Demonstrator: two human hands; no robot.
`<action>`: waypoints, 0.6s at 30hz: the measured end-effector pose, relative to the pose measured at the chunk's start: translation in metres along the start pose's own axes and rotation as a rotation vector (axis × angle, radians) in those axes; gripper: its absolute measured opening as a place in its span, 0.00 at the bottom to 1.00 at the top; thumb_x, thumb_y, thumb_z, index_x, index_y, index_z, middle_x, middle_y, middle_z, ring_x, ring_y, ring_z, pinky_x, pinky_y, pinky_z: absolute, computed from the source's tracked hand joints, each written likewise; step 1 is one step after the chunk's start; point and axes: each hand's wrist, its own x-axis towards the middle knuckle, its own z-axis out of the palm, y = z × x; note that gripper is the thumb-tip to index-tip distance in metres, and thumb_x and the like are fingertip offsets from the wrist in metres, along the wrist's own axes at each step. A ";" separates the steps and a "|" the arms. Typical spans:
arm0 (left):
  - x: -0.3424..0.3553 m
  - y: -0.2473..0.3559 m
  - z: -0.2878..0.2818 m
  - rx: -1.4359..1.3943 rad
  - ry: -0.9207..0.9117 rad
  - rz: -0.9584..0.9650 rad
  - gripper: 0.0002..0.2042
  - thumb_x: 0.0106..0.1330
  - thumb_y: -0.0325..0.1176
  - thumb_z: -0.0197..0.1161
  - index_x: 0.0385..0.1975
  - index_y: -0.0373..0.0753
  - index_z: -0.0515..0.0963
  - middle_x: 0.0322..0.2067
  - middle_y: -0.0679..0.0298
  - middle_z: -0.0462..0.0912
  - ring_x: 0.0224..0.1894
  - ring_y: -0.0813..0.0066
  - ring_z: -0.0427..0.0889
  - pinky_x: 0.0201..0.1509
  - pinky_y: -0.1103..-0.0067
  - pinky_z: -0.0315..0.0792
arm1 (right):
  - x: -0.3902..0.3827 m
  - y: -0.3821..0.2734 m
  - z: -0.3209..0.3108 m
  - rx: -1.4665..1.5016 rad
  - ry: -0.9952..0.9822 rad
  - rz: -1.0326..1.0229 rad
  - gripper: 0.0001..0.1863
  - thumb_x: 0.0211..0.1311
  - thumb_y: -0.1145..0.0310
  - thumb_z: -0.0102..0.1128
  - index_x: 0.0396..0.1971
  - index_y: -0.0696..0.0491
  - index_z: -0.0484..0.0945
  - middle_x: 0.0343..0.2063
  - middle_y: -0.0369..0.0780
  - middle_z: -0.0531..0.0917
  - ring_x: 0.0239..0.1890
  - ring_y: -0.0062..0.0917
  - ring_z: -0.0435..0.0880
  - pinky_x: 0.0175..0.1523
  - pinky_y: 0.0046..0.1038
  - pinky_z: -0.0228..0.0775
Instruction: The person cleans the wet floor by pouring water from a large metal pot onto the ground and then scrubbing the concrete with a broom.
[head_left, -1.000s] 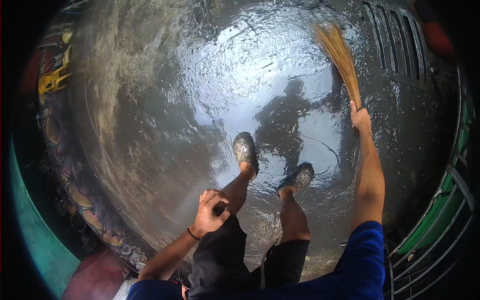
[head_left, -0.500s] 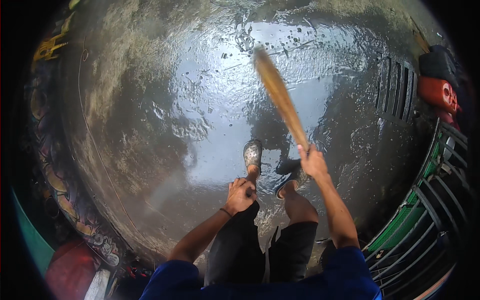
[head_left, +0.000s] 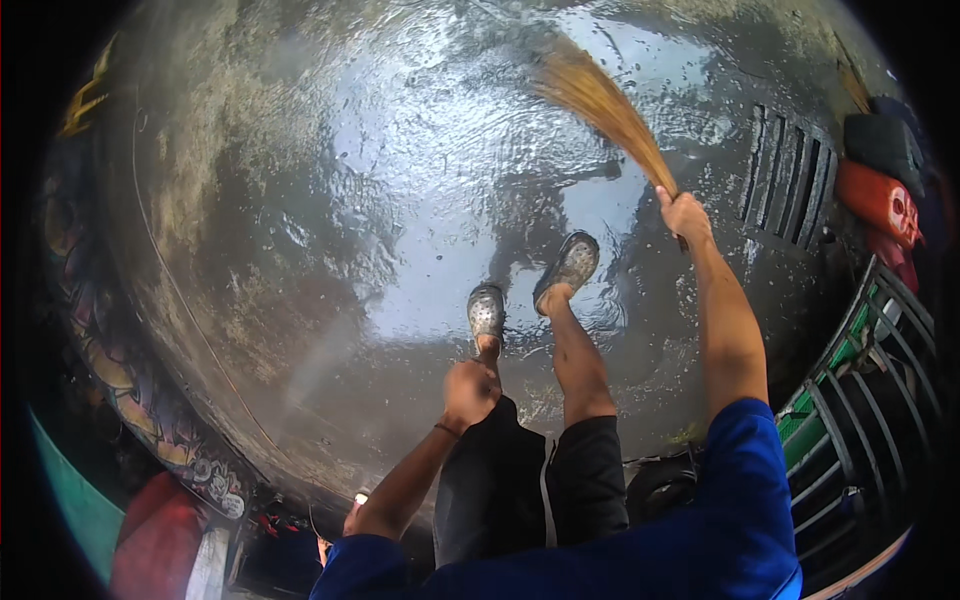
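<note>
Wet concrete floor (head_left: pixel 290 340) spreads beneath us, shining with reflected light from the middle up toward twelve o'clock and duller and more mottled toward nine.

At two o'clock from the middle of our view, our right hand (head_left: pixel 685 215) is wrapped around the narrow end of a broom (head_left: pixel 610 105), thumb laid along it. From that grip the yellow-brown bristles fan out toward twelve to one o'clock, their blurred tips down at the wet floor. Our left hand (head_left: pixel 470 393) hangs at six o'clock, just below the middle, in front of our leg; it looks curled, but blur and shadow keep us from telling whether it is clenched or holds anything. We wear a dark band (head_left: pixel 447 430) on that wrist.

Between our hands lie our two shoes, speckled and holed: the left shoe (head_left: pixel 486 312) near the middle, the right shoe (head_left: pixel 570 262) a little toward one o'clock.

Farther out, past the broom, we see a slotted grate (head_left: pixel 768 170) at two o'clock, and a red container (head_left: pixel 872 202) between two and three. Metal bars (head_left: pixel 838 425) curve along four o'clock. Toward nine, a thin cord (head_left: pixel 166 265) trails down the floor, and something yellow (head_left: pixel 82 105) sits at ten.
</note>
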 end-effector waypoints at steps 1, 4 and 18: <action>0.000 -0.002 0.001 0.016 -0.005 -0.023 0.12 0.54 0.37 0.73 0.39 0.47 0.83 0.46 0.62 0.80 0.55 0.55 0.75 0.58 0.59 0.67 | 0.008 0.021 -0.002 0.001 0.005 0.012 0.45 0.73 0.28 0.47 0.42 0.63 0.86 0.33 0.54 0.90 0.41 0.46 0.93 0.54 0.45 0.83; 0.003 -0.008 0.004 0.035 -0.051 -0.019 0.12 0.55 0.37 0.72 0.38 0.48 0.83 0.47 0.62 0.81 0.56 0.55 0.75 0.58 0.59 0.67 | 0.019 0.067 -0.003 0.123 0.090 0.121 0.44 0.73 0.29 0.49 0.33 0.63 0.87 0.23 0.50 0.88 0.27 0.43 0.92 0.43 0.41 0.85; -0.036 -0.053 0.005 0.229 -0.134 0.066 0.11 0.58 0.42 0.74 0.38 0.50 0.83 0.48 0.63 0.82 0.57 0.53 0.77 0.60 0.55 0.69 | -0.121 0.110 -0.043 0.391 0.086 0.273 0.44 0.75 0.31 0.47 0.49 0.66 0.79 0.31 0.54 0.89 0.32 0.44 0.93 0.43 0.43 0.85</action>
